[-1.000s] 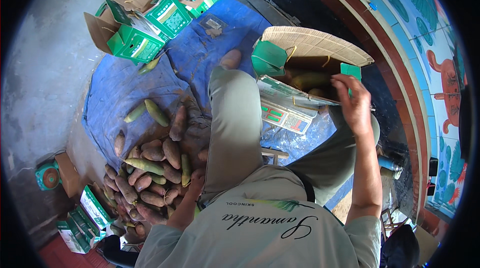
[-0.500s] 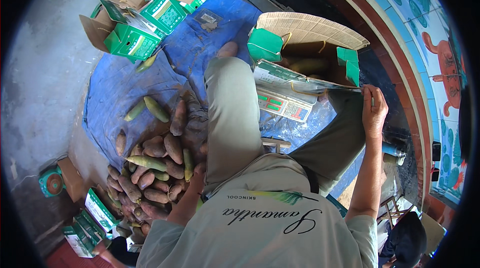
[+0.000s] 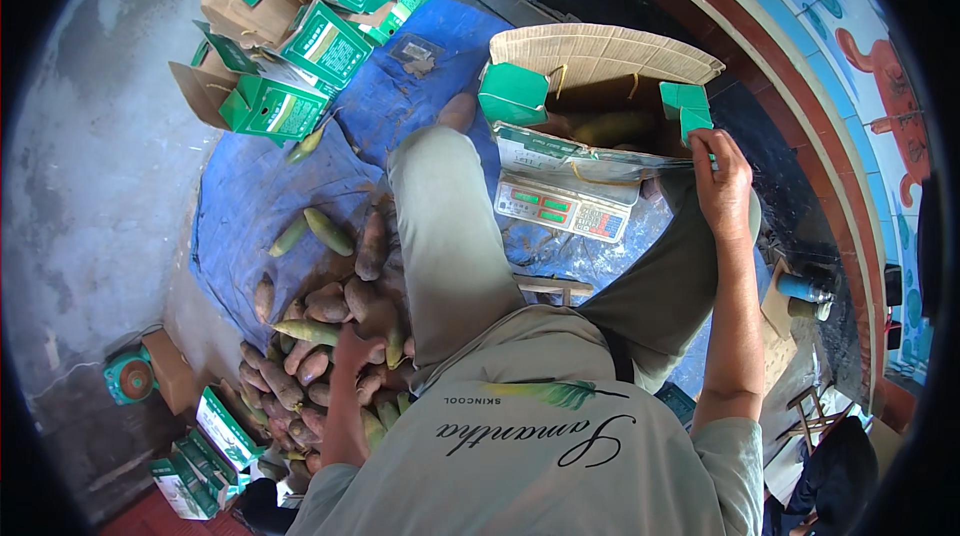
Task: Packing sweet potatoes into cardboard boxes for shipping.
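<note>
Head view, right hand (image 3: 722, 181): at half past two, fingers pinched together on the right end of the near flap (image 3: 545, 149), seemingly to keep that edge away from the carton's mouth.
Open carton (image 3: 600, 54): at one o'clock, its tall back flap standing up, so the inside shows; an elongated green vegetable (image 3: 612, 128) lies in it.
Scale (image 3: 568, 208): just off centre toward two o'clock, under the carton, presumably so the load bears on its plate (the keypad and green displays face the wearer).
Left hand (image 3: 358, 348): toward half past seven, down among the reddish-brown tubers (image 3: 285, 388), fingers partly curled; the hand hides its own underside, so I cannot tell whether it has hold of one.
Blue tarp (image 3: 250, 191): from eight round to eleven o'clock, spread beneath part of the heap, probably to keep produce off the floor.
Green-and-white cartons (image 3: 335, 41): at half past ten, bunched together at the tarp's edge, apparently to leave the middle free.
</note>
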A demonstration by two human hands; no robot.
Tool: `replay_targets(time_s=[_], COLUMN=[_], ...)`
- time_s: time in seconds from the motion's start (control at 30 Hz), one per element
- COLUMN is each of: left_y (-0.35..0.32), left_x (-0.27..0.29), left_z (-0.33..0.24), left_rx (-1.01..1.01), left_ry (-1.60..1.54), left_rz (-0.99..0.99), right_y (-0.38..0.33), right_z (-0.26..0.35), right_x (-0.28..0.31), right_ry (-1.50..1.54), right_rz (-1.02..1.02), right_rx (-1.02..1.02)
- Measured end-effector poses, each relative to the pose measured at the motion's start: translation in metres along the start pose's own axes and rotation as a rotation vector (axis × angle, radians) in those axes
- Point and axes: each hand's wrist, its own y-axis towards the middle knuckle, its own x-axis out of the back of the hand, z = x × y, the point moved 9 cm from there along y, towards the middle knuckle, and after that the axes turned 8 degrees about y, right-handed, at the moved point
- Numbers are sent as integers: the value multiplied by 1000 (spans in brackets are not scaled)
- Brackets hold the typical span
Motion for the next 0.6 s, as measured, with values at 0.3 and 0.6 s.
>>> replay_targets(time_s=[0.3, 0.6], left_y=[-60, -119], left_x=[258, 247], left_z=[-211, -472], left_rx=[-385, -1033], left_ry=[-213, -49], left_rz=[-751, -534], right_y=[-9, -11], right_z=[10, 6], right_x=[-16, -13], right_ry=[-106, -56], right_rz=[83, 74], right_rx=[127, 110])
